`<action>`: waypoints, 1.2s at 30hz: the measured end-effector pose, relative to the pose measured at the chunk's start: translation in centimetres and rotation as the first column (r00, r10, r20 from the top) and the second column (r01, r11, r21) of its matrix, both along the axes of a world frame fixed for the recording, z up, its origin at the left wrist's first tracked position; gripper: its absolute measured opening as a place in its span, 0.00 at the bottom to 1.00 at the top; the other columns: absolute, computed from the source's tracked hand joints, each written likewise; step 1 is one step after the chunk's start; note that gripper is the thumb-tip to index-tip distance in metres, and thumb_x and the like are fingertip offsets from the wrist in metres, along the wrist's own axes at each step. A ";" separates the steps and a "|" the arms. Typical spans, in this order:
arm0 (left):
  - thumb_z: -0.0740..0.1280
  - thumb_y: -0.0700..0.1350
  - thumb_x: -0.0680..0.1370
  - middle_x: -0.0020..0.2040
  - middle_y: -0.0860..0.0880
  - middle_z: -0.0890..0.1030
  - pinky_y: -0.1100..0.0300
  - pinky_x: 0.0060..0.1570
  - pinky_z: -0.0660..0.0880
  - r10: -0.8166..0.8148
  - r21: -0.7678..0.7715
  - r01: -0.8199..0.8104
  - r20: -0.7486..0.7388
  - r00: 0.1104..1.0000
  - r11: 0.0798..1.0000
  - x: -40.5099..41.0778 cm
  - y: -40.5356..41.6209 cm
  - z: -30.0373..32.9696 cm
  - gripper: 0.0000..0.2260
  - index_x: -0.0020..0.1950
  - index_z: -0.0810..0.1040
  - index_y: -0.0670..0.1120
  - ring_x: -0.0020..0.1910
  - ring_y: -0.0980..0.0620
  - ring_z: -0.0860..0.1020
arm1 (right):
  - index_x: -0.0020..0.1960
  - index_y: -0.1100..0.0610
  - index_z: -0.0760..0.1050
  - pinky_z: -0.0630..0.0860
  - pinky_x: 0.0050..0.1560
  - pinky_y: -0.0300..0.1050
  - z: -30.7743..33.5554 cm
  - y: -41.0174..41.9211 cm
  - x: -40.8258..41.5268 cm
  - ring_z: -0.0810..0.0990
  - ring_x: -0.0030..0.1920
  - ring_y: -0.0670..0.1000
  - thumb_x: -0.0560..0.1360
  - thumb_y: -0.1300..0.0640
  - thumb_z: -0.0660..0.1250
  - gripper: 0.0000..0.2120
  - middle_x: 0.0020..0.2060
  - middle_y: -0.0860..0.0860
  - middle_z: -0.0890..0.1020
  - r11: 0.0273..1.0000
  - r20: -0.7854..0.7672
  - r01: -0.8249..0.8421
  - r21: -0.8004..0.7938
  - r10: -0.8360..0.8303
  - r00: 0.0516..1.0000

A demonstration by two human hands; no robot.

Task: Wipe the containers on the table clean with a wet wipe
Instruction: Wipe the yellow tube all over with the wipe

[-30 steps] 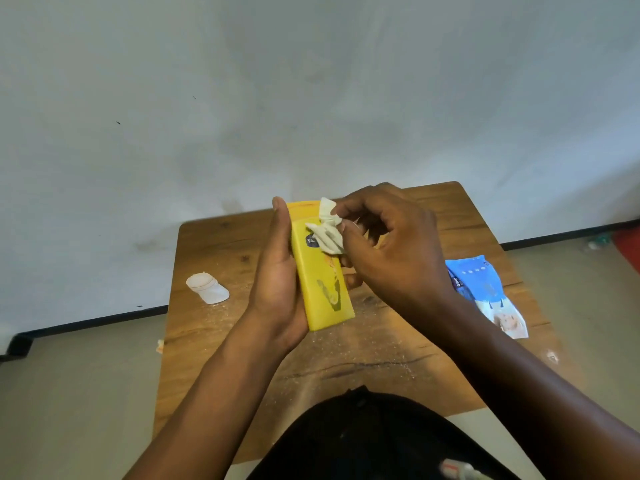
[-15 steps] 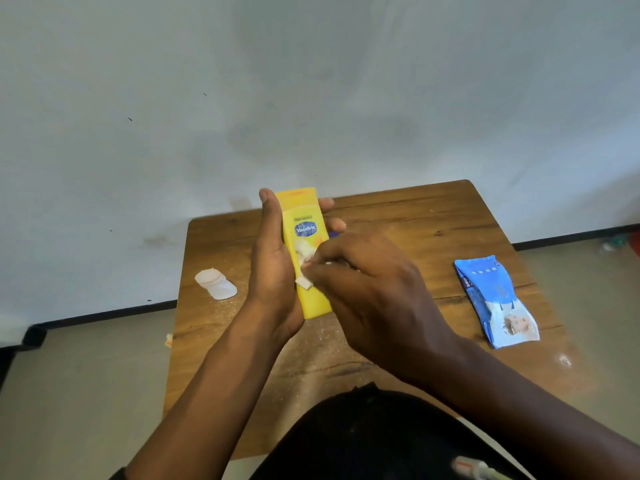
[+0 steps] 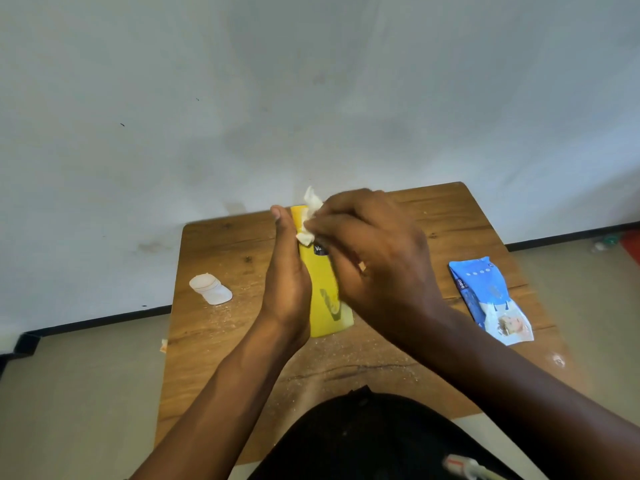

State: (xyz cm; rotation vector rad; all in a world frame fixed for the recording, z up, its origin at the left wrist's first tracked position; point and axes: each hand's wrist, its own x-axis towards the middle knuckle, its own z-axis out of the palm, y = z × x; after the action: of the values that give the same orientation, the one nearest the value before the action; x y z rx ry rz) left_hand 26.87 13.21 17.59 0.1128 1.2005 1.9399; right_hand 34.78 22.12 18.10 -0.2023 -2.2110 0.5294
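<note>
A pale grey-white painted wall (image 3: 311, 81) with faint smudges fills the upper half of my view, and a black skirting strip runs where it meets the beige floor (image 3: 69, 393). Below it stands the brown wood-grain table (image 3: 450, 220), its top dusted with pale specks near my wrists. Over the middle of that table I hold a flat yellow plastic lotion bottle (image 3: 323, 299) up off the surface, tilted, its far end higher in view; my left hand (image 3: 287, 282) grips it along its left edge, with the thumb lying straight up that side. A dark blue oval label on its front shows the white letters "Va" before my other hand covers the rest, and a greenish printed shape marks the lower part. My right hand (image 3: 374, 258) has its fingers curled round a crumpled white wet wipe (image 3: 309, 216), pressing it against the bottle's upper front, with a tuft of the wipe sticking up past the top. To the right, well apart from the bottle, a blue and white soft wipes packet (image 3: 488, 299) lies flat on the table; small letters run along its edge, too blurred to make out. To the left lies a small white plastic cap (image 3: 210, 289) on its side.
</note>
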 end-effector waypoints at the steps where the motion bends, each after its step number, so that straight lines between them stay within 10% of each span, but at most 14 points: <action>1: 0.50 0.64 0.85 0.43 0.43 0.86 0.57 0.41 0.83 0.005 -0.012 -0.005 -0.010 1.000 1.000 0.0 0.0 -0.1 0.30 0.51 0.84 0.45 0.45 0.47 0.86 | 0.53 0.62 0.86 0.78 0.48 0.54 -0.2 -0.3 0.2 0.83 0.50 0.58 0.75 0.70 0.75 0.09 0.51 0.57 0.85 0.999 0.021 -0.027 0.035 0.027 0.999; 11: 0.46 0.62 0.85 0.52 0.41 0.87 0.57 0.43 0.82 -0.043 -0.101 0.016 -0.270 0.962 0.995 0.3 0.2 0.1 0.31 0.65 0.79 0.43 0.51 0.45 0.86 | 0.56 0.63 0.86 0.76 0.50 0.41 0.1 0.0 0.2 0.83 0.49 0.54 0.78 0.66 0.73 0.08 0.49 0.57 0.85 0.984 -0.048 0.139 -0.108 -0.145 0.988; 16: 0.47 0.62 0.84 0.49 0.43 0.87 0.55 0.50 0.83 -0.043 -0.176 -0.043 -0.460 0.887 0.983 0.3 0.2 0.3 0.28 0.56 0.81 0.47 0.51 0.48 0.86 | 0.55 0.64 0.86 0.78 0.47 0.45 0.7 -0.5 0.1 0.83 0.47 0.55 0.82 0.60 0.70 0.09 0.47 0.58 0.85 0.996 -0.118 0.063 -0.064 -0.070 0.991; 22: 0.46 0.67 0.78 0.50 0.33 0.82 0.50 0.45 0.81 -0.037 -0.117 -0.020 -0.468 0.883 0.993 0.5 0.0 1.6 0.28 0.48 0.84 0.55 0.47 0.39 0.83 | 0.54 0.63 0.86 0.76 0.51 0.33 0.6 0.4 0.6 0.82 0.48 0.47 0.78 0.65 0.74 0.06 0.47 0.55 0.86 0.970 -0.131 0.118 -0.212 -0.147 0.980; 27: 0.44 0.57 0.87 0.39 0.46 0.86 0.59 0.42 0.82 -0.022 -0.129 -0.053 -0.517 0.856 0.990 0.2 0.3 1.4 0.31 0.41 0.84 0.53 0.41 0.52 0.86 | 0.51 0.65 0.87 0.77 0.50 0.41 1.6 -1.0 0.0 0.84 0.48 0.54 0.80 0.64 0.73 0.06 0.47 0.59 0.85 0.997 -0.185 0.060 -0.046 -0.068 0.980; 36: 0.46 0.65 0.80 0.44 0.42 0.85 0.54 0.41 0.82 -0.007 -0.090 -0.040 -0.473 0.881 0.995 0.1 0.0 2.9 0.30 0.49 0.82 0.49 0.43 0.44 0.85 | 0.51 0.65 0.86 0.78 0.47 0.43 2.1 0.3 0.3 0.84 0.46 0.54 0.76 0.71 0.74 0.06 0.45 0.58 0.85 0.989 -0.221 0.074 -0.125 -0.101 0.970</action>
State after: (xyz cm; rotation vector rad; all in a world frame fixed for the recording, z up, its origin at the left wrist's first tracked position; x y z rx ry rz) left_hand 26.97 13.24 20.45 0.5566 1.6135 1.9224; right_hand 35.12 22.42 20.21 -0.2852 -1.9421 0.6019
